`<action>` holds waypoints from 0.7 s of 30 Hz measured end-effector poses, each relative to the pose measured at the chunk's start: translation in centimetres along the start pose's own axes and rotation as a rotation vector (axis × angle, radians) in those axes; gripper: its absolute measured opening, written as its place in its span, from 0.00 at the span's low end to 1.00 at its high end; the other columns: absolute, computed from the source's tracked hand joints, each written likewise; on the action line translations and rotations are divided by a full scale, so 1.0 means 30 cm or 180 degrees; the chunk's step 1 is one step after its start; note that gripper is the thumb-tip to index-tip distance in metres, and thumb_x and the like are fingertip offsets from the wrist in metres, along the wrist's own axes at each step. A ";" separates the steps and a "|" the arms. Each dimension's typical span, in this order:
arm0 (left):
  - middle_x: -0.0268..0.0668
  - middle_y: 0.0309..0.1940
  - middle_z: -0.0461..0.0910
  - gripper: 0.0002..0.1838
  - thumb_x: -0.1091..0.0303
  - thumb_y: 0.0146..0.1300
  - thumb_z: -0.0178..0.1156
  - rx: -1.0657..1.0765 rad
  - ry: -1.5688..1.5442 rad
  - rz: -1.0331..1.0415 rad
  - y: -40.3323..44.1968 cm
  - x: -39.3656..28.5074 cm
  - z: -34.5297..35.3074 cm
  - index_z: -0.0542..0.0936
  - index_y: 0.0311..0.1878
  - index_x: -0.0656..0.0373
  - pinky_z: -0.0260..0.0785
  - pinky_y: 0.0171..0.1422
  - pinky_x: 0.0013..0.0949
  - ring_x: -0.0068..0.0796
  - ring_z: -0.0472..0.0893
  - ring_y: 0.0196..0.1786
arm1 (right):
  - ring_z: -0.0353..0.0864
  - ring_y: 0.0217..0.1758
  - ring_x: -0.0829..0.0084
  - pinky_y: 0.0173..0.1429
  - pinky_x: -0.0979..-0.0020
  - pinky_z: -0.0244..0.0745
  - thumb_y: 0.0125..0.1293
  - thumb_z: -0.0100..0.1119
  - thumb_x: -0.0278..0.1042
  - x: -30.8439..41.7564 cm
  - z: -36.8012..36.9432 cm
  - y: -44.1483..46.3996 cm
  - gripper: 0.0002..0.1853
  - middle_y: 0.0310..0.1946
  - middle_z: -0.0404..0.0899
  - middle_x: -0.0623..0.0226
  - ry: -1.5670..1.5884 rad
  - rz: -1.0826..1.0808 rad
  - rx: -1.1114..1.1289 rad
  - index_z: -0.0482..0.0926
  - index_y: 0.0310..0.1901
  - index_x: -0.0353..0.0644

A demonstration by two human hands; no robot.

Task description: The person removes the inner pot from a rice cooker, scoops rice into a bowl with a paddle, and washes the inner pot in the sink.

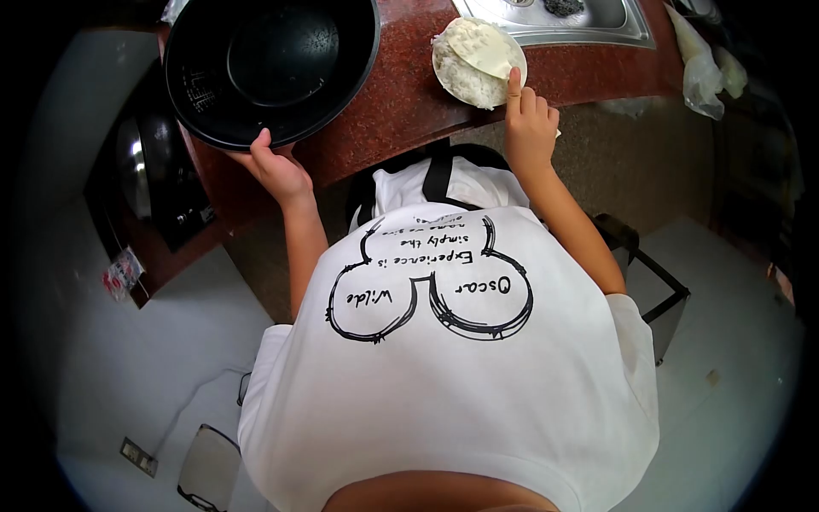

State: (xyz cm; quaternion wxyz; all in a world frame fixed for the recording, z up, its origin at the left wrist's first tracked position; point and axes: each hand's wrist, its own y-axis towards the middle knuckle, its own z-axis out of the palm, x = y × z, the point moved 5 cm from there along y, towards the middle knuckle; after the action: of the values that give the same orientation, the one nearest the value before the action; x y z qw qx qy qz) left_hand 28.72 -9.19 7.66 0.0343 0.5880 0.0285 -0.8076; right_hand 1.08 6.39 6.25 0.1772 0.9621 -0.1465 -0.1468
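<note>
My left hand [280,173] grips the near rim of a black rice cooker pot [281,51], with the thumb over the edge and the other fingers hidden underneath. The pot tilts toward me, showing its dark inside and pale level marks on the left wall. My right hand [531,132] is closed around a white rice paddle [488,53], its index finger stretched along the handle. The paddle's blade lies on the white rice [465,81] heaped in a round, light-coloured bowl [522,64]. This bowl is on the reddish-brown countertop, near its front edge.
The reddish countertop [409,51] runs across the front. A steel sink [618,26] with a dark scrubber [563,7] is at the back right. Plastic bags [701,81] hang at the far right. A dark cooktop [166,171] lies left, and a black-framed stool [657,282] stands behind on the right.
</note>
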 end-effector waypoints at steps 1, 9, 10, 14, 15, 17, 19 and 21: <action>0.45 0.61 0.58 0.39 0.75 0.54 0.42 0.0008 0.0002 -0.0008 0.000 -0.002 0.000 0.41 0.69 0.46 0.78 0.46 0.32 0.35 0.71 0.56 | 0.68 0.30 0.73 0.34 0.71 0.60 0.50 0.53 0.26 0.002 0.003 0.000 0.33 0.29 0.67 0.71 -0.0002 -0.0011 0.0076 0.62 0.62 0.37; 0.45 0.61 0.58 0.39 0.75 0.54 0.42 0.0075 -0.0071 -0.0146 0.018 -0.006 -0.011 0.42 0.69 0.46 0.78 0.48 0.35 0.38 0.69 0.58 | 0.69 0.30 0.70 0.34 0.69 0.62 0.50 0.53 0.26 -0.008 -0.017 0.001 0.34 0.30 0.67 0.68 0.0440 -0.0013 0.0207 0.60 0.63 0.37; 0.45 0.61 0.58 0.39 0.75 0.54 0.42 0.0111 -0.0083 -0.0158 0.020 -0.008 -0.010 0.42 0.69 0.46 0.78 0.47 0.36 0.38 0.69 0.58 | 0.69 0.30 0.70 0.34 0.69 0.62 0.50 0.54 0.27 -0.007 -0.027 0.006 0.34 0.30 0.67 0.68 0.0475 0.0013 0.0286 0.61 0.63 0.39; 0.45 0.61 0.57 0.39 0.75 0.54 0.42 0.0181 -0.0001 -0.0163 0.009 -0.002 0.020 0.41 0.69 0.45 0.79 0.46 0.37 0.39 0.69 0.57 | 0.74 0.38 0.65 0.42 0.69 0.68 0.51 0.59 0.34 -0.041 -0.110 0.034 0.36 0.39 0.72 0.62 0.0591 0.0083 0.0284 0.61 0.64 0.44; 0.46 0.61 0.57 0.39 0.74 0.54 0.42 0.0189 0.0037 -0.0155 0.011 -0.007 0.019 0.41 0.69 0.45 0.79 0.45 0.38 0.40 0.69 0.57 | 0.74 0.41 0.64 0.45 0.68 0.68 0.51 0.60 0.36 -0.062 -0.114 0.044 0.36 0.43 0.71 0.59 0.1000 0.0330 0.0357 0.61 0.64 0.44; 0.46 0.61 0.57 0.39 0.75 0.54 0.42 0.0218 -0.0046 -0.0209 0.017 -0.009 0.017 0.40 0.70 0.45 0.80 0.44 0.38 0.40 0.69 0.57 | 0.74 0.48 0.61 0.52 0.66 0.69 0.52 0.61 0.41 -0.131 -0.099 0.060 0.37 0.50 0.71 0.55 0.1820 0.0811 0.0501 0.60 0.64 0.45; 0.46 0.61 0.56 0.39 0.74 0.54 0.42 0.0237 -0.0136 -0.0232 0.023 -0.008 0.014 0.41 0.69 0.45 0.80 0.43 0.38 0.41 0.69 0.57 | 0.73 0.51 0.62 0.53 0.67 0.69 0.58 0.56 0.44 -0.207 -0.021 0.072 0.36 0.56 0.66 0.55 0.3242 0.1765 0.0936 0.55 0.66 0.45; 0.46 0.61 0.56 0.39 0.74 0.54 0.42 0.0236 -0.0215 -0.0227 0.027 0.002 0.013 0.41 0.69 0.45 0.81 0.43 0.39 0.42 0.70 0.56 | 0.74 0.50 0.67 0.51 0.70 0.71 0.60 0.52 0.51 -0.228 0.070 0.077 0.39 0.58 0.65 0.56 0.5036 0.2650 0.1653 0.48 0.68 0.44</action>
State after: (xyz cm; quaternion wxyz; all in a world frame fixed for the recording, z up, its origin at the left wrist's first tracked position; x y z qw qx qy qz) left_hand 28.42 -10.05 7.72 -0.0154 0.5599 0.0183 -0.8282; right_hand -6.40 5.98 6.84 0.0432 0.6617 -0.3447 0.6644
